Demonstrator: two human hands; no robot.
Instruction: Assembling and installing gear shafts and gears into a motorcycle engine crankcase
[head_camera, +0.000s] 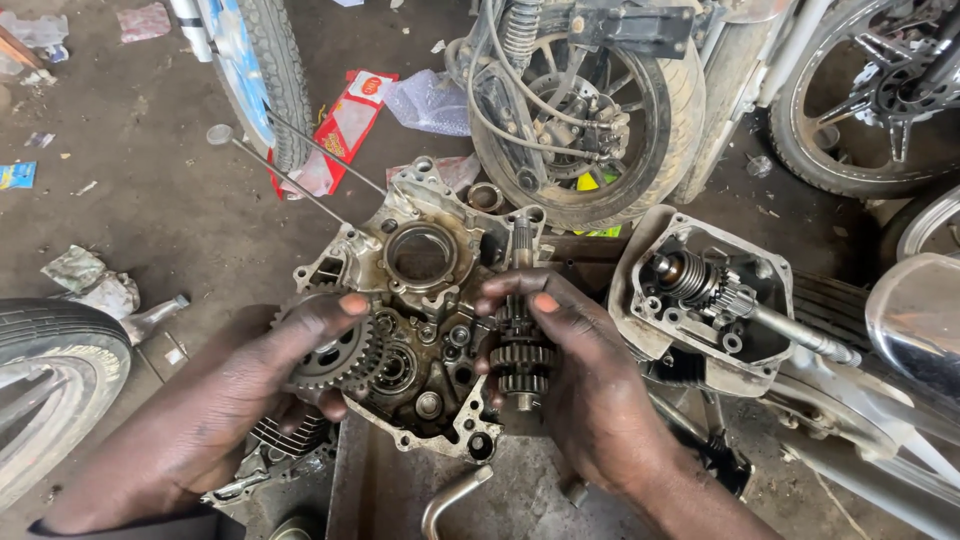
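observed from head view: left hand (265, 385) was closed around a large toothed gear wheel (335, 350), thumb over its upper rim, fingers curled under its lower edge. the gear wheel sat at the left side of an open, oily engine crankcase half (425, 300), overlapping its edge. right hand (580, 380) was pinching a gear shaft (522, 335), a splined shaft carrying a stack of small cogs; thumb and fingertips pressed on the shaft just above the cogs, palm wrapped behind them. the shaft stood roughly upright in view, along the right side of the crankcase half, its top end near the casing's upper right corner. the crankcase half showed a large round bore (421, 255) at upper middle and several smaller bearings and holes below. two thin metal rods (300, 170) rose from its upper left corner, slanting to the left. just right of the right hand lay a second casing half (700, 300) holding another geared shaft (735, 305), whose plain end pointed out to the right. a bent metal lever (455, 500) lay on a grey metal plate (400, 490) below the crankcase. surroundings: dirty concrete floor (150, 210), a motorcycle rear wheel (590, 110) with drum hub above, a tyre (50, 390) at far left, a red and white carton (345, 125) and a clear plastic bag (430, 100) on the floor.
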